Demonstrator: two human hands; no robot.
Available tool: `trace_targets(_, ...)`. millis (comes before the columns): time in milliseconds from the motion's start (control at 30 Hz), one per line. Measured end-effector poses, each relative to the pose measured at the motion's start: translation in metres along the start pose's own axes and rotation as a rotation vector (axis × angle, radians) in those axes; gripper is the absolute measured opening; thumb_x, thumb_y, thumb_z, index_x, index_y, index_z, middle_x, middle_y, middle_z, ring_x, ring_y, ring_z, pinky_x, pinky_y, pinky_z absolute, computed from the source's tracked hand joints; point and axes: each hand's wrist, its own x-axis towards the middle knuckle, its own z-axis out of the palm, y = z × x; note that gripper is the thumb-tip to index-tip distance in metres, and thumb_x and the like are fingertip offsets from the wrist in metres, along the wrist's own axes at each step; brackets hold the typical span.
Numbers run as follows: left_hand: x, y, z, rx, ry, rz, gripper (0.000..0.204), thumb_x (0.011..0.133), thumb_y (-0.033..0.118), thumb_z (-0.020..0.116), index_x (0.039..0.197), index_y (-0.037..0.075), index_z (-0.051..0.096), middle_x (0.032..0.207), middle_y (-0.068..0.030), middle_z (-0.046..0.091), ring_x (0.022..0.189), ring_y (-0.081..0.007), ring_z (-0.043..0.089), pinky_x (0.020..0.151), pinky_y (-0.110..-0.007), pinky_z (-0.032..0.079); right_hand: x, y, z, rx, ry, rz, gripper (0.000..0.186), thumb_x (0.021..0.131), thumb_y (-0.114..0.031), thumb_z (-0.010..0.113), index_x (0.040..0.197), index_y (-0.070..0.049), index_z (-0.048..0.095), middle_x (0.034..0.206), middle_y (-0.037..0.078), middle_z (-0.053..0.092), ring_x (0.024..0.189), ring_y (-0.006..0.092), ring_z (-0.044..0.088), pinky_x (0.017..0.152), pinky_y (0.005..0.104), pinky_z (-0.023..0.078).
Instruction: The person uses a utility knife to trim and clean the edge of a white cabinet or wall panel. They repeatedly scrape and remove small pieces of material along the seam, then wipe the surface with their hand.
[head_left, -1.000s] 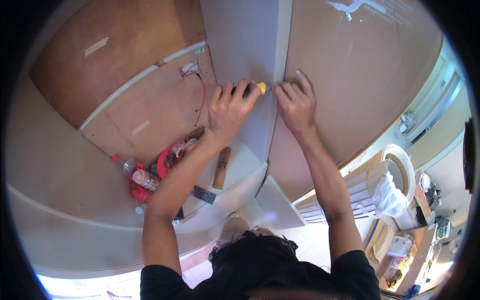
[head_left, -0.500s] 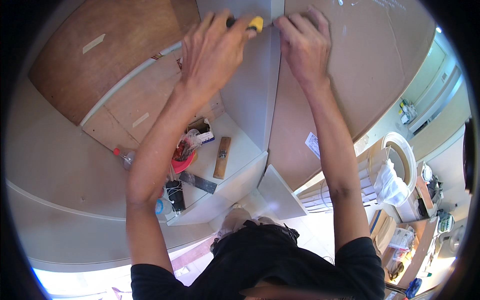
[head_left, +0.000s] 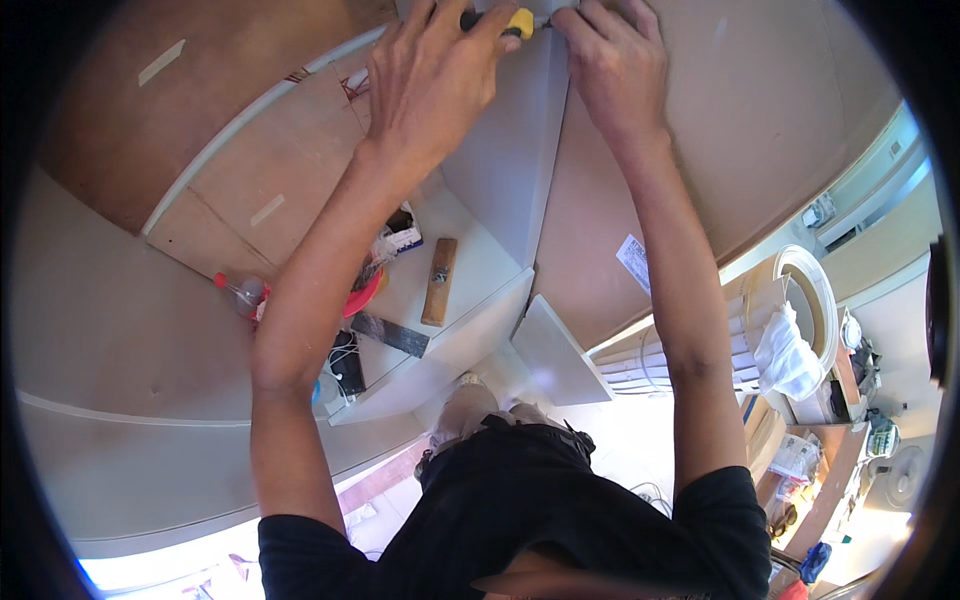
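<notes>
My left hand (head_left: pixel 430 90) is closed around a yellow-and-black-handled screwdriver (head_left: pixel 520 24) near the top of the view. Its short metal shaft points right, toward the front edge of an upright grey panel (head_left: pixel 505 150). At the shaft's tip, the fingers of my right hand (head_left: pixel 618 75) are pinched together. Whatever sits between those fingertips is hidden. Behind the right hand and forearm spreads a large brownish board (head_left: pixel 590 210) bearing a white label (head_left: pixel 633 261).
On the cabinet ledge below lie a wooden hand plane (head_left: pixel 439 282), a dark flat bar (head_left: pixel 391 335), a red bowl (head_left: pixel 365 292) and a small open box (head_left: pixel 403 232). A red-capped bottle (head_left: pixel 245 292) stands left. Rolled material (head_left: pixel 808 300) is at right.
The view has tilted a little, so both hands appear slightly higher in the picture. The left hand keeps its hold on the screwdriver, and the right fingers stay pinched at its tip.
</notes>
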Motion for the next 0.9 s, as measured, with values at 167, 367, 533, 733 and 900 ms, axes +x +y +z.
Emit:
trace_targets(167,-0.065,0.016,0.027,-0.042,-0.150,-0.079,0.039,0.101,0.032,0.078,0.140,0.024,0.078,0.112,-0.0069,0.068,0.100,-0.0301,0.069,0.081,-0.048,0.059,-0.072,-0.031,0.009,0.021,-0.137,0.072,0.018,0.084,-0.004,0.075,0.099,-0.013,0.077,0.090,0.002,0.068,0.088,0.0219,0.074,0.119,0.0482,0.053)
trace_targets(367,-0.158,0.044,0.064,-0.113,-0.259,-0.145,0.043,0.102,0.031,0.077,0.144,0.020,0.075,0.111,-0.0089,0.066,0.101,-0.0316,0.067,0.082,-0.049,0.056,-0.168,-0.073,0.009,0.109,-0.301,0.118,0.019,0.084,-0.006,0.073,0.101,-0.012,0.077,0.094,0.003,0.067,0.090,0.0212,0.073,0.122,0.0484,0.051)
trace_targets(533,-0.235,0.070,0.084,-0.190,-0.400,-0.215,0.043,0.101,0.029,0.078,0.141,0.016,0.075,0.111,-0.0099,0.066,0.104,-0.0329,0.066,0.084,-0.048,0.054,-0.244,-0.111,0.008,0.244,-0.540,0.211,0.033,0.079,0.002,0.078,0.110,-0.010,0.078,0.107,0.005,0.072,0.103,0.0252,0.075,0.129,0.0535,0.045)
trace_targets(733,-0.317,0.106,0.060,-0.483,-0.428,-0.685,0.037,0.106,0.024,0.077,0.139,0.009,0.073,0.121,-0.0128,0.070,0.111,-0.0312,0.069,0.095,-0.046,0.055,-0.285,-0.185,-0.089,0.385,-0.573,0.680,0.052,0.094,-0.006,0.080,0.144,-0.010,0.067,0.140,0.010,0.075,0.122,0.0281,0.073,0.127,0.0511,0.044)
trace_targets(900,-0.353,0.175,0.033,-1.112,-0.331,-1.237,0.035,0.112,0.017,0.071,0.143,0.001,0.064,0.130,-0.0137,0.072,0.116,-0.0218,0.070,0.102,-0.038,0.056,-0.298,-0.238,-0.134,1.173,-0.661,1.731,0.045,0.114,-0.030,0.069,0.150,-0.003,0.061,0.139,0.012,0.074,0.127,0.0211,0.069,0.109,0.0415,0.055)
